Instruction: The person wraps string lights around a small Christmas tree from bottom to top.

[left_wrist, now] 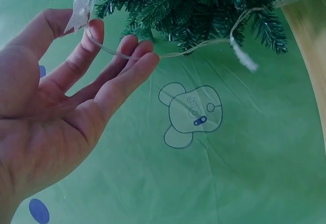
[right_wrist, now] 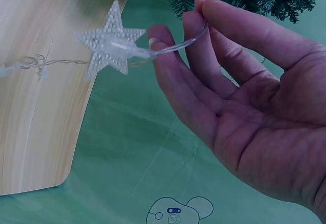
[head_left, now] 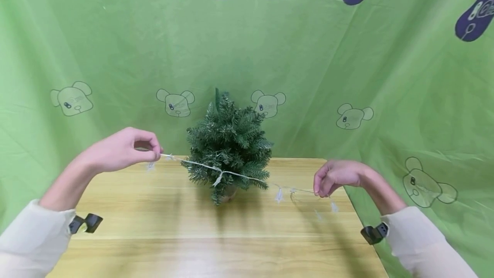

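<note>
A string of star-shaped fairy lights (head_left: 200,164) stretches between both hands, across the front of a small artificial Christmas tree (head_left: 227,140). At the tree's left, my left hand (head_left: 127,149) pinches the thin clear cord; in the left wrist view a star (left_wrist: 80,11) hangs by the fingertips and the cord crosses the other fingers. My right hand (head_left: 339,177), off the tree's right side and lower, holds the cord between thumb and fingertips. A clear star light (right_wrist: 113,42) lies just beyond those fingers in the right wrist view. More lights dangle below the right hand.
The tree stands near the back of a light wooden table (head_left: 200,252), its base mostly hidden by branches. Behind and at the sides hangs a green curtain (head_left: 154,46) with printed bear faces. Each sleeve cuff has a small black camera (head_left: 374,233).
</note>
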### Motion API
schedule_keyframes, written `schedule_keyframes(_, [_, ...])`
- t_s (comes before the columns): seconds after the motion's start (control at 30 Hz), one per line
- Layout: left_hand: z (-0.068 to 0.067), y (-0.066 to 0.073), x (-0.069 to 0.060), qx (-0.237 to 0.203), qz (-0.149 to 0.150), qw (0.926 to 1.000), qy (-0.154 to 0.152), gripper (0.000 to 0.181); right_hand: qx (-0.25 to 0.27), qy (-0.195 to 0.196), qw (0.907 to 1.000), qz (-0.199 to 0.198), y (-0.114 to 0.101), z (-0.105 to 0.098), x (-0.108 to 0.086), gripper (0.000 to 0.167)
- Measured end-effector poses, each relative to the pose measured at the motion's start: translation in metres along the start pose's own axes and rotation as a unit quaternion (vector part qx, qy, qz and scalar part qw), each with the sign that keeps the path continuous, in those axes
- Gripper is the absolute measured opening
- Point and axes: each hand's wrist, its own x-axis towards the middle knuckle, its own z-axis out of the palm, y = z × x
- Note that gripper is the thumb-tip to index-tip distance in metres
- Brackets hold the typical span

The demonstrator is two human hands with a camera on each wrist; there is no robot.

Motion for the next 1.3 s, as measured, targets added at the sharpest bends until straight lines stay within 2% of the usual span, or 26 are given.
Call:
schedule_keyframes(0.27, [0.001,0.014,0.008,-0.01,0.02,0.9995,0.02,0.003,-0.01,0.001,0.9999,0.008,0.001,0.002,0.004,0.016])
schedule_keyframes(0.37, [0.001,0.021,0.011,-0.019,0.027,0.9993,0.015,0.003,-0.013,0.001,0.9999,0.01,0.002,0.002,0.004,0.016])
schedule_keyframes(0.47, [0.003,0.026,0.013,-0.028,0.04,0.9987,-0.011,0.002,-0.016,0.0,0.9998,0.011,0.002,0.001,0.003,0.016])
schedule_keyframes(0.57, [0.006,0.031,0.013,-0.038,0.057,0.996,-0.058,0.006,-0.016,0.001,0.9998,0.012,0.002,0.0,0.002,0.017])
schedule_keyframes(0.73, [0.013,0.041,0.013,-0.04,0.078,0.987,-0.135,0.008,-0.014,0.005,0.9998,0.014,0.002,-0.001,0.001,0.016])
schedule_keyframes(0.87, [0.02,0.049,0.014,-0.039,0.09,0.9789,-0.179,0.011,-0.013,0.005,0.9998,0.015,0.002,0.0,0.001,0.015])
schedule_keyframes(1.13, [0.043,0.052,0.018,-0.021,0.092,0.9708,-0.221,0.011,-0.015,0.007,0.9997,0.018,0.0,0.001,-0.001,0.015])
schedule_keyframes(1.3, [0.05,0.051,0.021,-0.023,0.095,0.9701,-0.222,0.015,-0.017,0.012,0.9996,0.017,-0.002,-0.001,-0.005,0.017])
